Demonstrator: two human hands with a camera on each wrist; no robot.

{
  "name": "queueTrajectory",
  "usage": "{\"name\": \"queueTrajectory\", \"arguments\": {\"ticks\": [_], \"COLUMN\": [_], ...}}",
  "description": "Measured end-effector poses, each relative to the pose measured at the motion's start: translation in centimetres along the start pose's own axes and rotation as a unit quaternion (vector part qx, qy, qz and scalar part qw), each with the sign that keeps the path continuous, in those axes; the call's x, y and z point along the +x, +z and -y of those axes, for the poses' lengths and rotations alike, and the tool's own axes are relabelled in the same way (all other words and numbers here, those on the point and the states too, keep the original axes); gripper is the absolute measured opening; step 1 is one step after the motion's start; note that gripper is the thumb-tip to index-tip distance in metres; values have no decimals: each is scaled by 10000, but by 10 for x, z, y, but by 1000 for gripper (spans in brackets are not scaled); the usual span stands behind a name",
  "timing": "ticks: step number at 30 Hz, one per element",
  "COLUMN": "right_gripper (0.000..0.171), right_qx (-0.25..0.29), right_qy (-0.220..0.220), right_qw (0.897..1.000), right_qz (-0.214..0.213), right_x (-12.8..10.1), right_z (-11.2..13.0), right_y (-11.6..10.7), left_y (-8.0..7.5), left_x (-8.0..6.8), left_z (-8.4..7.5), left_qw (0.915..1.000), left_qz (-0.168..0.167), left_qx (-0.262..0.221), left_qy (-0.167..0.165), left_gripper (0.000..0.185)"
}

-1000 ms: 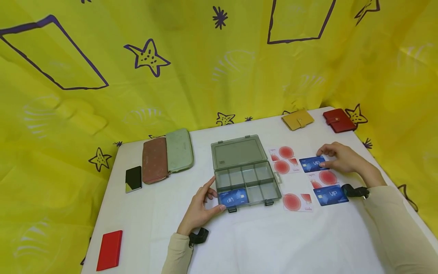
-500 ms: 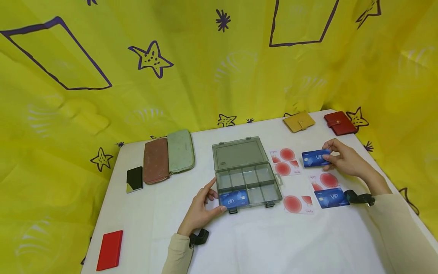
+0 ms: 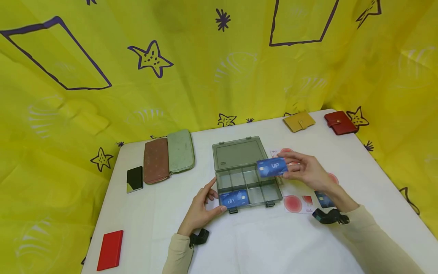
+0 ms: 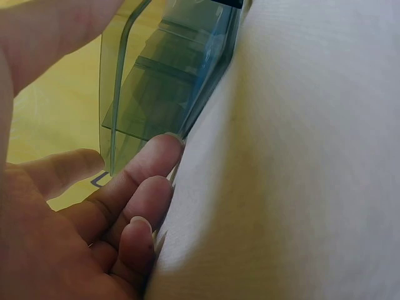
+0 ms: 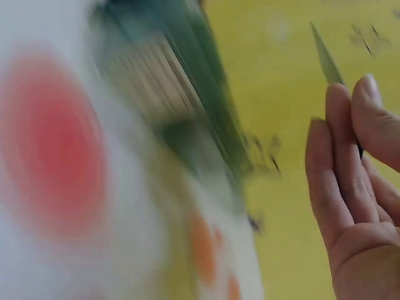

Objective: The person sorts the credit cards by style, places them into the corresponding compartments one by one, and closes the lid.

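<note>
A translucent grey-green compartment box (image 3: 253, 206) lies on the table with its lid (image 3: 239, 152) raised back. My left hand (image 3: 202, 207) holds the box's left end, thumb at the front corner and index finger farther back along the side. In the left wrist view the other fingertips (image 4: 164, 150) bend in by its lower edge. One blue VIP card (image 3: 233, 199) lies in the front left compartment. My right hand (image 3: 308, 173) pinches another blue VIP card (image 3: 272, 167) above the box's right back compartments; in the right wrist view this card (image 5: 326, 56) appears edge-on between thumb and fingers.
Right of the box lie red-and-white cards (image 3: 292, 204) and another blue card (image 3: 323, 199), partly hidden by my right arm. Behind are yellow (image 3: 299, 121) and red (image 3: 340, 122) wallets. On the left lie brown (image 3: 156, 160) and green (image 3: 180, 151) pouches, a black booklet (image 3: 134, 179) and a red one (image 3: 110, 250).
My right hand has lifted the blue VIP card from the table at the right and carried it left over the box. My left hand has stayed at the box.
</note>
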State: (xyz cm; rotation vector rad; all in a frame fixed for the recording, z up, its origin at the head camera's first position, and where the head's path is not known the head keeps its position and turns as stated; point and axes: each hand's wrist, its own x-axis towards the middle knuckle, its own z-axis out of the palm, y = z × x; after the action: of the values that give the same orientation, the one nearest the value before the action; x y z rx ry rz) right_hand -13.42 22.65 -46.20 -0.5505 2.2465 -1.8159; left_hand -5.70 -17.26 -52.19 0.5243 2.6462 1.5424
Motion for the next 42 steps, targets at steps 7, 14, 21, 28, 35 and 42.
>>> {"name": "queueTrajectory", "arguments": {"ticks": [7, 14, 21, 28, 35, 42], "right_gripper": [61, 59, 68, 55, 47, 57], "right_qx": [-572, -1914, -2699, -2605, -3482, -3982], "right_qy": [-443, -1297, -1247, -1297, 368, 1514], "right_qw": [9963, 9724, 9539, 9567, 9367, 9046], "right_qz": [458, 314, 404, 46, 60, 137], "right_x": [5, 10, 7, -9, -59, -104], "right_z": [-2, -3, -1, 5, -5, -27], "right_y": [73, 112, 117, 64, -44, -91], "left_y": [-1, -1, -1, 1, 3, 3], "left_x": [0, 1, 1, 1, 2, -1], "left_z": [2, 1, 0, 1, 0, -1], "left_qw": [10000, 9999, 9999, 9999, 9999, 9999], "left_qz": [2, 91, 104, 44, 60, 8], "left_qx": [-21, 31, 20, -43, -79, -90], "left_qy": [-63, -89, -98, -126, -92, -98], "left_gripper": [94, 93, 93, 94, 94, 94]}}
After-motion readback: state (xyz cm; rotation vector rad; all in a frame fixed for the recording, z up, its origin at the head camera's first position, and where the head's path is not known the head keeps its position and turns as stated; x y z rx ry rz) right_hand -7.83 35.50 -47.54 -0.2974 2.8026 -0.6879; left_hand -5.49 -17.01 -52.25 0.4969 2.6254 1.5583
